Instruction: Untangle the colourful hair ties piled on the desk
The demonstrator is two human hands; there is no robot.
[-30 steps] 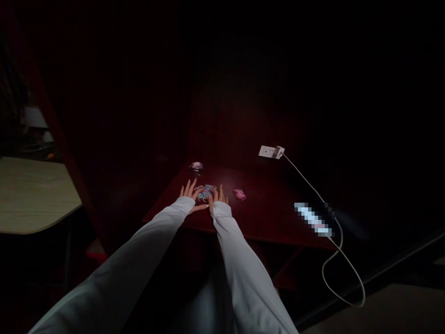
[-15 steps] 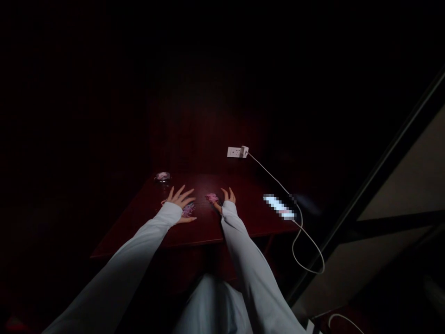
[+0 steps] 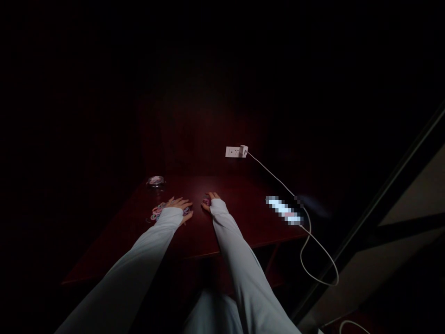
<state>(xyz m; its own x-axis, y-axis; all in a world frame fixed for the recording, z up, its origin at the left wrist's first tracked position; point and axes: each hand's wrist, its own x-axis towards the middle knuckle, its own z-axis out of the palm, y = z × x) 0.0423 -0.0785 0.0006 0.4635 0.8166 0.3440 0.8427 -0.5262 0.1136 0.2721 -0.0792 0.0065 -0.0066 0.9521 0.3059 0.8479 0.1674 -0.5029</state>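
The right hand [image 3: 212,198] has now curled narrowly over the pinkish bundle [image 3: 206,202], gripped or not I cannot tell, at three o'clock from the left hand [image 3: 179,204], spread wide over multicoloured loops [image 3: 159,210] showing at its nine o'clock, so each cluster seems partly covered.

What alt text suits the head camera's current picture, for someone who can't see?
A person's left hand partly covers colourful loops on a dark red table; the right hand cups a small pinkish bundle. A round container sits farther back, left.
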